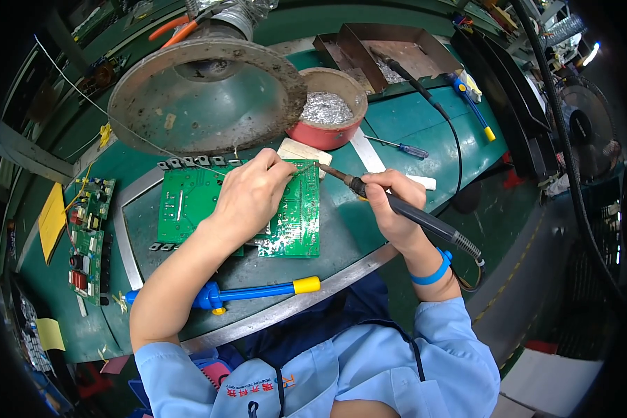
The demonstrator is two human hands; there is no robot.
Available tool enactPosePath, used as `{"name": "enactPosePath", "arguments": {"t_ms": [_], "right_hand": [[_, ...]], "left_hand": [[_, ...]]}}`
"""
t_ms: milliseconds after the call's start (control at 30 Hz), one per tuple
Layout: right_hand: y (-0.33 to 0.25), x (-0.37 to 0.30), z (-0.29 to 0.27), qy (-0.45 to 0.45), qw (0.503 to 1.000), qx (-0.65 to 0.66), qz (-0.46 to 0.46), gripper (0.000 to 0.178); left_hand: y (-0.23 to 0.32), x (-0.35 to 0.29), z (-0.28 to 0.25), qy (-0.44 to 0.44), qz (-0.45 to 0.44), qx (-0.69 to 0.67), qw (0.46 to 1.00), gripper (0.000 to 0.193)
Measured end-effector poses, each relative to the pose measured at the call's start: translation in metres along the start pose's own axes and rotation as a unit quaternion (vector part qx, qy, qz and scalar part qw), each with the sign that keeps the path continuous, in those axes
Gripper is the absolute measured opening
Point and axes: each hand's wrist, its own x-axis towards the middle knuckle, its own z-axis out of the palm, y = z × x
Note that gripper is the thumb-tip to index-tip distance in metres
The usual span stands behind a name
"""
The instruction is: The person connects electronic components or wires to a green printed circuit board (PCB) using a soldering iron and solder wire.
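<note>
A green circuit board (pixel 188 202) lies solder side up on the bench, with metal-tabbed parts along its far and near edges. My left hand (pixel 251 191) rests over its middle, fingers pinched on a thin solder wire (pixel 181 155) that runs in from the far left. The wire's short end comes out by the fingertips, close to the iron's tip. In my right hand (pixel 390 202) is a soldering iron (pixel 425 221), held like a pen, its tip at the board's far right corner. A blue wrist strap (pixel 433 270) circles my right wrist.
A wide fume hood (pixel 209 143) hangs just beyond the board. Behind it stands a red pot (pixel 325 134) with silvery scraps. Blue-and-yellow solder suckers (pixel 258 291) lie near me and at far right, besides a screwdriver (pixel 404 148), metal tray (pixel 397 43) and another circuit board (pixel 87 240).
</note>
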Motion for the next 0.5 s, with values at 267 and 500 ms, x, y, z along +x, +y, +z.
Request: {"name": "enactPosePath", "arguments": {"t_ms": [267,500], "right_hand": [[-0.0027,-0.0022,-0.0016,-0.004,1.000,-0.002,-0.008,0.008],[-0.0046,-0.0040,-0.0034,-0.012,1.000,0.002,-0.020,0.008]], "left_hand": [[0.0009,0.0008,-0.0027,0.007,0.030,0.053,0.998,0.008],[0.0003,-0.0005,-0.0028,0.002,0.026,0.038,0.999,0.010]]}}
